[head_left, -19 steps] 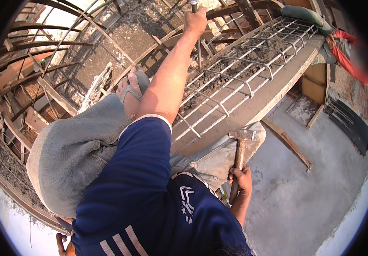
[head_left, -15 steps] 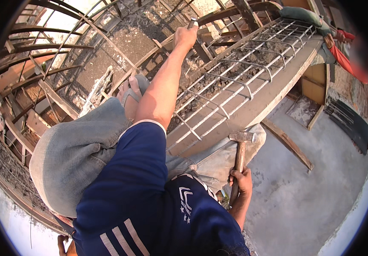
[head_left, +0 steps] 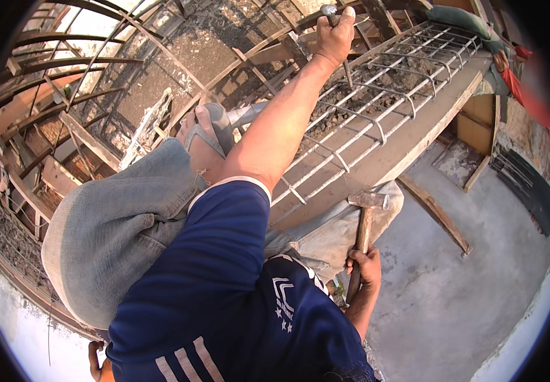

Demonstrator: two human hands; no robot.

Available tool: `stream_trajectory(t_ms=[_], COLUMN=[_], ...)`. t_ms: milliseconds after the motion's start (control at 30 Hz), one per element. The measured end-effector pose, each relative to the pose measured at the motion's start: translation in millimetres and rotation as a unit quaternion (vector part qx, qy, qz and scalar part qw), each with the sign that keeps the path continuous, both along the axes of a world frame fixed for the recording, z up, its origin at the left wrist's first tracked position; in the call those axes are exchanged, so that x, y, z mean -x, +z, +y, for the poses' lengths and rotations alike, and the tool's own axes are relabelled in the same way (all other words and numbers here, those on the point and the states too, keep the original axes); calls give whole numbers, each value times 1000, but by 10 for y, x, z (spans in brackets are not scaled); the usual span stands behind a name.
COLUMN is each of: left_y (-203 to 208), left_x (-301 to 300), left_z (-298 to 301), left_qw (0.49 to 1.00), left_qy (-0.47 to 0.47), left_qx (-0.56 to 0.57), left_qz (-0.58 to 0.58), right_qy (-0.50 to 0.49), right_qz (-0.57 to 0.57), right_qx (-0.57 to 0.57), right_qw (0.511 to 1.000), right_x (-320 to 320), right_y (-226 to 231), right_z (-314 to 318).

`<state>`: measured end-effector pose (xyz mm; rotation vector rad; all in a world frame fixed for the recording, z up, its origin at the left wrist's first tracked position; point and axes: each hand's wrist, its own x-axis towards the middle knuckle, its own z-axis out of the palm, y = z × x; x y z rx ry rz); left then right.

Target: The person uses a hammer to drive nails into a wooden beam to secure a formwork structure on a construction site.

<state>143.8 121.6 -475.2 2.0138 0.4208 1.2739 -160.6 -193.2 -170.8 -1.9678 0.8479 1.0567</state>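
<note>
Well, going from the left, we see a denim knee (head_left: 106, 242) and a sandalled foot (head_left: 206, 141) set near a long run of concrete. Past the foot our left hand (head_left: 335, 41) reaches out, its fingers curled tightly round a steel chisel (head_left: 349, 74) (the thumb stands up beside its rounded head), with the shaft pointing down into the left side of a rebar cage (head_left: 335, 153); whether the tip touches anything we cannot tell. As far as we can judge, the work is partly done: the bars lie bare and dark rubble (head_left: 422, 66) sits loose among them, while the concrete beam (head_left: 415, 130) along their right side looks whole, and how much is left we can't say. Lower down, our right hand (head_left: 367, 267) has its fingers wrapped round the wooden handle of a hammer (head_left: 364, 229), head up in front of the other knee and well apart from the chisel. Farther right lie a plank (head_left: 435, 213) on the grey floor (head_left: 440, 299) and, higher up, a co-worker in red (head_left: 512, 86) by the cage's far end.
</note>
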Motion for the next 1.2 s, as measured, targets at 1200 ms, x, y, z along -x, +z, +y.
stream_trajectory(t_ms=[1200], left_y=[606], left_x=[285], left_z=[-42], left_qw=[798], left_qy=[-121], left_qx=[535], left_qz=[249], right_qy=[-9], right_qz=[29], right_qx=[-10], right_qw=[1000], right_x=[-28], right_y=[-3], right_z=[-4])
